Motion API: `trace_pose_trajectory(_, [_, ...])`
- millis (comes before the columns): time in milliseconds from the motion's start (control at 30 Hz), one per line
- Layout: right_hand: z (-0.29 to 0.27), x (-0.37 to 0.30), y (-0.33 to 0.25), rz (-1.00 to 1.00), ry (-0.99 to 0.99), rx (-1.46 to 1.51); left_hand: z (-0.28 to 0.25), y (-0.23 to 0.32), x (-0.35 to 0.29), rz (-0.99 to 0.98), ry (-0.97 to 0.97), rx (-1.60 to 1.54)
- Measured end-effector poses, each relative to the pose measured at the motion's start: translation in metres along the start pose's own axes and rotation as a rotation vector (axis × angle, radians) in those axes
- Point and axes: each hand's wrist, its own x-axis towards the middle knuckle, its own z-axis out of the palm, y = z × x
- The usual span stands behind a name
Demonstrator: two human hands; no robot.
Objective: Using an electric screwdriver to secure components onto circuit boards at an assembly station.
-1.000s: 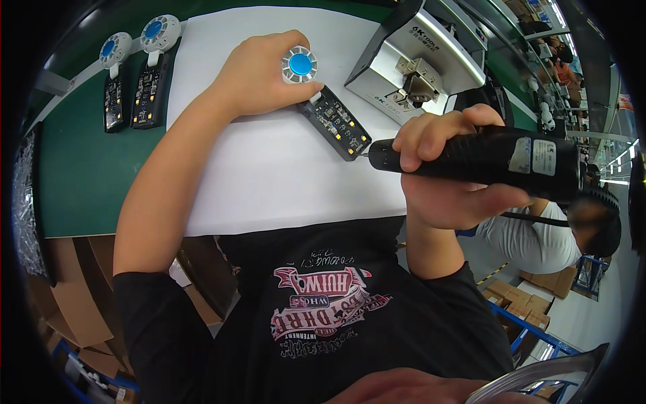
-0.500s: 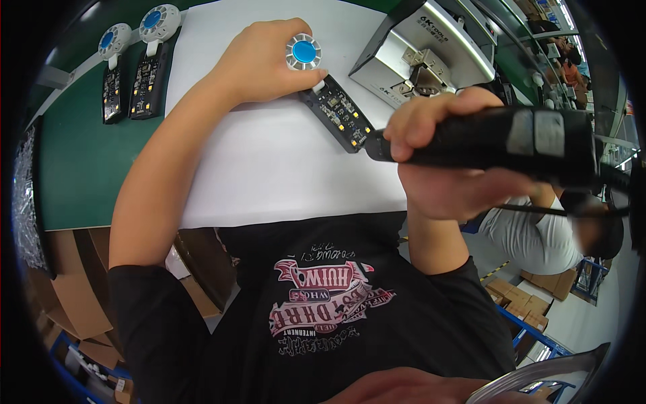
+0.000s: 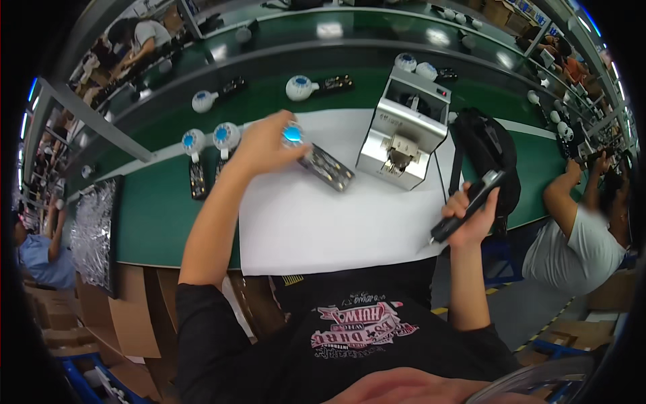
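Gripping the electric screwdriver [image 3: 479, 197], my right hand [image 3: 473, 225] is backing rightward off the circuit board [image 3: 328, 168], seemingly pausing fastening. My left hand [image 3: 268, 145] is holding its blue-centred head [image 3: 293, 134].

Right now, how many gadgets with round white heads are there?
At least 7: one gadget in the left hand, two left of the white paper, two farther back, two behind the silver metal box. Others may be hidden.

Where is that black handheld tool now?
In the head view, the tool is in the person's right hand, at the right edge of the white sheet, below and right of the silver machine.
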Motion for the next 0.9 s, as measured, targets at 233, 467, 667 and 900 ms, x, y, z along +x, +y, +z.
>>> trace_pose_trajectory(233, [0.004,-0.013,0.012,-0.081,0.143,-0.046,-0.032,-0.111,0.105,-0.612,0.281,0.345])
trace_pose_trajectory(467, [-0.005,-0.012,0.013,-0.087,0.06,-0.019,-0.039,-0.16,0.106,-0.695,-0.172,0.539])
trace_pose_trajectory(667, [-0.006,-0.008,0.018,-0.222,0.2,-0.059,-0.067,-0.1,0.034,-0.515,-0.398,0.344])
trace_pose_trajectory(900, [-0.009,-0.008,0.022,-0.16,0.171,-0.051,-0.047,-0.017,-0.03,-0.293,-0.269,0.608])
